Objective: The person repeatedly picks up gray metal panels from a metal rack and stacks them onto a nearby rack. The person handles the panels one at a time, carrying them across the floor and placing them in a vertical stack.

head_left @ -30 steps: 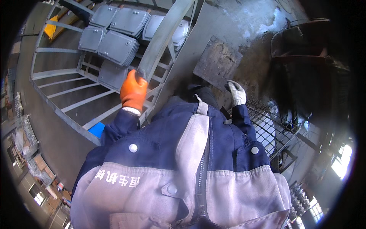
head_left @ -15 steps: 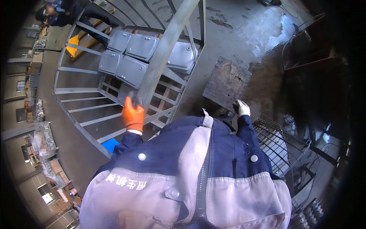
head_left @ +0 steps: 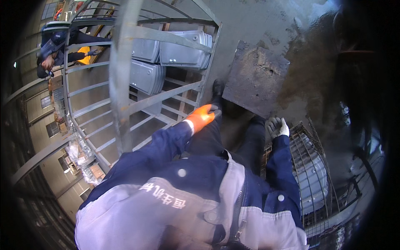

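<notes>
My left hand (head_left: 203,116), in an orange glove with dark fingertips, is over my left thigh with its fingers loosely stretched and nothing seen in them. My right hand (head_left: 278,127), in a whitish glove, hangs open by the wire basket (head_left: 313,143), thumb apart from the fingers. Grey moulded panels (head_left: 308,166) fill that basket. On my left stands a metal rack (head_left: 121,79) of bars, its thick post close to me. Inside it lie stacks of grey panels (head_left: 185,49) with rounded corners.
A dark, worn plate (head_left: 258,77) lies on the floor ahead of my feet. Wet floor and dark equipment (head_left: 354,71) are to the right. Beyond the rack, another person (head_left: 56,54) bends near a yellow pallet jack (head_left: 84,54).
My left hand has left the rack's post and moved right, over my thigh. My view has turned and shifted, showing more of my legs and the wire basket. The other person bends lower.
</notes>
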{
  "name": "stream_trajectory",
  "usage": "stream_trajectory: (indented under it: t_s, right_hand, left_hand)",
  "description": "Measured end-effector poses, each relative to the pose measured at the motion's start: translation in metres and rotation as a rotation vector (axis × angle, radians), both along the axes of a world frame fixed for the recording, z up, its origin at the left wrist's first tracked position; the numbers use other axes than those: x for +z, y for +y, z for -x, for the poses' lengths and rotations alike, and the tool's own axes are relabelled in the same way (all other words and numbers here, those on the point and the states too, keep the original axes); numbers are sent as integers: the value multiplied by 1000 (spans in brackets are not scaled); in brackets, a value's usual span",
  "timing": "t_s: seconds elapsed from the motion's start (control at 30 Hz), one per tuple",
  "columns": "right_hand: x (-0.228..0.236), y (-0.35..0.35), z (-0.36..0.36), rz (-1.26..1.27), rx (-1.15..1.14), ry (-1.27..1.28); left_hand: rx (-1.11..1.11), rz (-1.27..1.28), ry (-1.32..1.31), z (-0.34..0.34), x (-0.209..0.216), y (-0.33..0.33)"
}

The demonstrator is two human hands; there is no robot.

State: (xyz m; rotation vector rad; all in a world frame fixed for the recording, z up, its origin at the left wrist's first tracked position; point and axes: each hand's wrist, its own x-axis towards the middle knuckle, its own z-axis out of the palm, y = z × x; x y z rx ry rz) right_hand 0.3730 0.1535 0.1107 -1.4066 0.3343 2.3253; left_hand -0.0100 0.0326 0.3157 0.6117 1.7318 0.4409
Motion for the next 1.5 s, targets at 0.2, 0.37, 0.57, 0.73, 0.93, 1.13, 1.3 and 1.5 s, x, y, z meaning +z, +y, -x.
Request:
stream_trajectory:
  t_s: [0.2,0.37,0.57,0.73,0.93,1.13,1.3,1.5]
  right_hand:
    - [-77,-40,69,332,-3,-423]
    - [-137,-79,124,557,-59,-429]
    - [-175,-74,140,376,-265,-156]
    - [-190,-56,142,574,-321,-243]
    - [-192,2,135,352,-319,-232]
    - [-141,46,244,194,71,-181]
    - [-157,42,409,-515,795,-159]
    - [-186,41,539,-863,1002,-277]
  left_hand:
    - [12,517,160,21,-215,3]
    - [134,614,397,16,-408,-27]
    - [440,344,-117,17,-455,-66]
    - [831,224,-263,5,-437,-7]
    - [290,168,-269,25,-387,92]
    - [347,17,-39,17,-278,54]
    - [-357,616,560,34,-143,-45]
    - [-173,661,465,44,-157,-69]
